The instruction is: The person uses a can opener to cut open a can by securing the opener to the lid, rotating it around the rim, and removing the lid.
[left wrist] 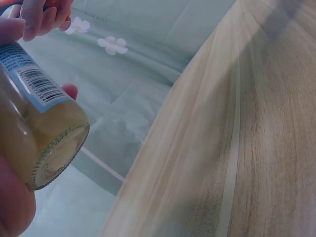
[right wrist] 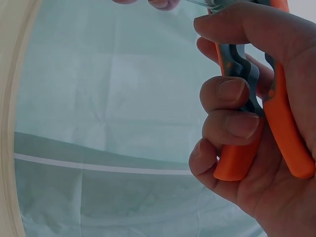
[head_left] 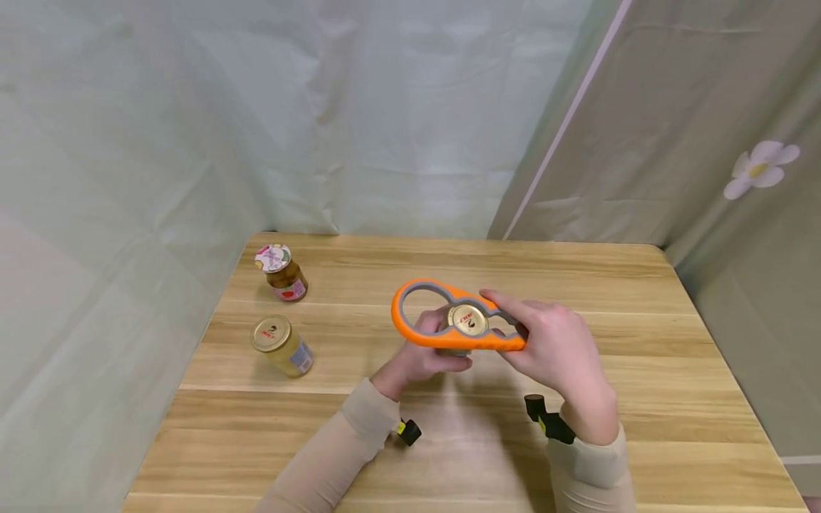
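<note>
An orange and grey jar opener (head_left: 410, 333) sits around the gold lid (head_left: 468, 320) of a glass jar, one of its grey notches on each side of the lid. My right hand (head_left: 556, 345) grips its two handles, fingers curled round them in the right wrist view (right wrist: 239, 163). Below the opener, my left hand (head_left: 420, 360) holds the jar (left wrist: 47, 131) by its body. That jar has pale yellowish contents and a blue label with a barcode; it is held tilted above the table. Part of its body is hidden under the opener in the head view.
On the table (head_left: 641, 370), to the left, stands a second gold-lidded jar (head_left: 282, 347) with pale contents. Behind it is a brown jar (head_left: 286, 279) with a patterned lid. Pale curtains (head_left: 410, 142) hang along the back and sides.
</note>
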Demonstrator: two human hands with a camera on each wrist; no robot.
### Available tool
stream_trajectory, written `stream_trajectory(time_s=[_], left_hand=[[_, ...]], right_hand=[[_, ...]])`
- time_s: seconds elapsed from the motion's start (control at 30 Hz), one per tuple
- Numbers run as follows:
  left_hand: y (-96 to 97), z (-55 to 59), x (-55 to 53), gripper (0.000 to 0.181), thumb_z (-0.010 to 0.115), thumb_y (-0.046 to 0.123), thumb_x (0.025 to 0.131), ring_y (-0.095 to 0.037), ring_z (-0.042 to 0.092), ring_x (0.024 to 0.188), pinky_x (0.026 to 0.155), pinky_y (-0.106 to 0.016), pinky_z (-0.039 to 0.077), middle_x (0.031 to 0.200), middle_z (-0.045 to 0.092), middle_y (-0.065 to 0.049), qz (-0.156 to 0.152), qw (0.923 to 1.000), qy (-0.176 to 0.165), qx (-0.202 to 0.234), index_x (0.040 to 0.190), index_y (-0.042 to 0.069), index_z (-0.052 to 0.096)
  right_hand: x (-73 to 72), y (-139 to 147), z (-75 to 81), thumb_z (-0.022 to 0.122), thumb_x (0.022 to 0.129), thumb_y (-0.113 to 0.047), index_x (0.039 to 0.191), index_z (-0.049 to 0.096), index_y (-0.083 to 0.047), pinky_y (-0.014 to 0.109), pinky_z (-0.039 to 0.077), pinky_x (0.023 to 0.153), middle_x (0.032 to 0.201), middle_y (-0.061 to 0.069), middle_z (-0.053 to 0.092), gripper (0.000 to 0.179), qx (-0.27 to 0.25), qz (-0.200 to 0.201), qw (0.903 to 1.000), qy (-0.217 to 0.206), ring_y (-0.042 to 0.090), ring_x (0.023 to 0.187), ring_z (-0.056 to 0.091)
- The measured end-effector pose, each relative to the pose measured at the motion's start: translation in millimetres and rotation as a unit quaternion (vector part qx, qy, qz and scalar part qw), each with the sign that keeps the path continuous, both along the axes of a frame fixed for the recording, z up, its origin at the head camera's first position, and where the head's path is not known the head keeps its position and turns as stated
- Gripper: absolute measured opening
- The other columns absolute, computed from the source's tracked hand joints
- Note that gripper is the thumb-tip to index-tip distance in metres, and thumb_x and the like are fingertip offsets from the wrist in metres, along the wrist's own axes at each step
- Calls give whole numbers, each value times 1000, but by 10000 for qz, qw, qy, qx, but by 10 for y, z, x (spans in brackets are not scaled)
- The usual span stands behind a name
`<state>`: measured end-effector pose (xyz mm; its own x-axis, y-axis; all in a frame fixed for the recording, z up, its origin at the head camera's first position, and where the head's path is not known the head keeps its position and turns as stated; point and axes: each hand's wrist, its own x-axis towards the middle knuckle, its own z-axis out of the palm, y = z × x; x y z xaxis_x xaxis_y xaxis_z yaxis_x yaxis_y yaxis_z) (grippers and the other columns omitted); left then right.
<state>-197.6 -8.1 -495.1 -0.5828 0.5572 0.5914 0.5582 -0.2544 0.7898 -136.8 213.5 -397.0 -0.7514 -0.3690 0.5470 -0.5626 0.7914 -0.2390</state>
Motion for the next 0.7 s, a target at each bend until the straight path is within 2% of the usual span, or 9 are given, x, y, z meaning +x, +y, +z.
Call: stream_trajectory(time_s=[0.13,0.3,0.33,0.43,0.53,0.67,0.7], left_hand=[[-6,-11,-3,50,83,12,80,-13,64,81,84,-35,56,95,70,-4,-131,9999,43,-49,126,5,64],[-3,-25,-12,53,84,11,80,-15,62,89,93,-38,53,100,71,-6,-274,9996,78,-18,129,3,64],[-4,-26,-11,54,84,10,79,-16,62,91,97,-40,51,101,70,-7,-293,9995,66,-19,130,2,64],[-8,-19,9,55,83,14,81,-15,64,87,97,-39,52,101,71,-6,-385,9991,-139,-55,131,2,65],[-5,-9,30,69,83,24,87,-19,64,95,102,-40,51,122,72,-10,-854,9949,-534,9,145,-2,55],[3,-4,57,93,82,37,93,-22,59,108,102,-38,50,151,58,-13,-1486,9833,-1049,118,163,-2,34],[3,-2,62,94,82,37,92,-22,59,111,103,-37,49,153,57,-13,-1520,9821,-1109,128,163,0,34]], right_hand=[[4,11,1,92,77,-17,135,77,-26,27,36,47,65,-14,46,61,13,15,10000,-67,4,54,38],[5,28,4,90,77,-16,135,77,-26,27,38,48,66,-15,49,60,35,43,9999,-132,5,55,40],[4,31,5,90,76,-16,134,77,-25,27,38,48,66,-15,49,60,41,58,9999,-132,5,55,41],[-1,39,9,90,75,-15,134,77,-25,26,38,49,67,-15,49,61,56,111,9999,-96,4,55,41],[0,47,16,90,74,-15,133,77,-26,26,38,49,67,-16,48,62,61,157,9998,-97,3,55,41],[10,54,22,91,74,-16,133,77,-27,26,38,49,67,-17,48,61,49,203,9996,-163,2,56,41],[12,56,23,91,74,-16,133,78,-28,25,38,49,68,-17,49,61,43,213,9996,-179,2,56,42]])
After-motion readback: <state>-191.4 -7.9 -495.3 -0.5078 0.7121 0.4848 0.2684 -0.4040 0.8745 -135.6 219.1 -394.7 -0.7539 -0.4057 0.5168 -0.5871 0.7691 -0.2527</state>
